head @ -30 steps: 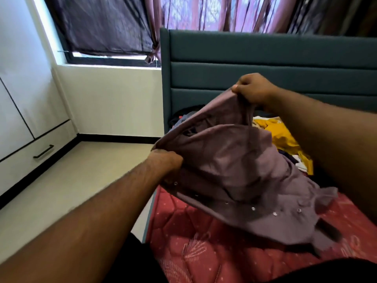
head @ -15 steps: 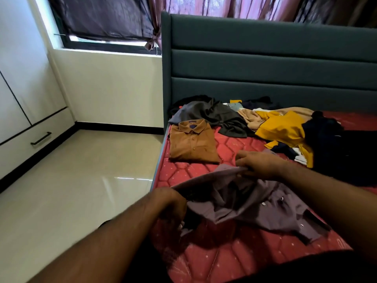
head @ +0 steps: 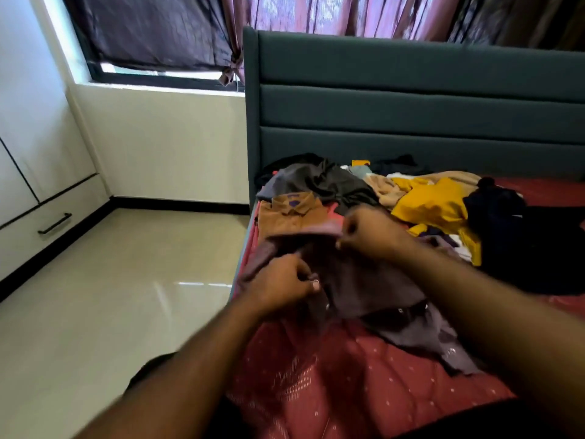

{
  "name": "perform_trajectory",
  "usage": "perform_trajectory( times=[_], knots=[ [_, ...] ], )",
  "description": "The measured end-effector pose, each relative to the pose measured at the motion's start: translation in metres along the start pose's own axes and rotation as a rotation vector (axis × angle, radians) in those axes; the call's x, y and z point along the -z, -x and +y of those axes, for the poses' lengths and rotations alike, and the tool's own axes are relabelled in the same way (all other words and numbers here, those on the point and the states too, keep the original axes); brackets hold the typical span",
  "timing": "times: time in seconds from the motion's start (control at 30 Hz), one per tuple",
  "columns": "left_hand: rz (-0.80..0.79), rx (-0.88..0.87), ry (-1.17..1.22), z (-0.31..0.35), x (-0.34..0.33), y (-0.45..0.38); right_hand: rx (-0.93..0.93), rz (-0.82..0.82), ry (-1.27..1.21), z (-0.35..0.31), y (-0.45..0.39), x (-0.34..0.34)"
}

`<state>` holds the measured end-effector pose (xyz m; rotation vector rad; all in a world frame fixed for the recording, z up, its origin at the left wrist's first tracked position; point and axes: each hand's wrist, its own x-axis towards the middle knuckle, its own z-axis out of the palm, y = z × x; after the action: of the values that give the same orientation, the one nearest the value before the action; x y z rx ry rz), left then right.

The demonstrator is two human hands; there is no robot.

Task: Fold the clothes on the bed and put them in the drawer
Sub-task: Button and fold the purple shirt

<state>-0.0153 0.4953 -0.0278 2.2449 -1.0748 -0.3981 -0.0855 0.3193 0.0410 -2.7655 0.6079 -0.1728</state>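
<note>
Head view: both hands (head: 285,282) (head: 368,231) pinch mauve shirt (head: 373,286).

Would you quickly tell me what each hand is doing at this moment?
Left hand: fingers curled, gripping the mauve shirt at its near edge.
Right hand: pinching the same shirt's upper edge.

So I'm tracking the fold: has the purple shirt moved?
Yes. The purple shirt came down from in front of the headboard onto the mattress.
</note>
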Motion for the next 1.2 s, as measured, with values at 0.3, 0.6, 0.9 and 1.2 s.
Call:
perform_trajectory(
  times=[0.3, 0.6, 0.9, 1.2],
  knots=[
    [0.209, 0.495, 1.064, -0.024, -0.131, 0.050, -0.521, -0.108, -1.423, 0.034, 0.108, -0.168],
    [0.223, 0.456, 0.855, -0.029, -0.149, 0.042, -0.625, -0.035, -1.410, 0.047, 0.117, -0.181],
    [0.126, 0.342, 0.749, -0.036, -0.148, 0.036, -0.591, -0.045, -1.375, 0.046, 0.116, -0.184],
    [0.238, 0.322, 0.547, -0.044, -0.155, 0.032, -0.569, -0.095, -1.516, 0.051, 0.112, -0.181]
  ],
)
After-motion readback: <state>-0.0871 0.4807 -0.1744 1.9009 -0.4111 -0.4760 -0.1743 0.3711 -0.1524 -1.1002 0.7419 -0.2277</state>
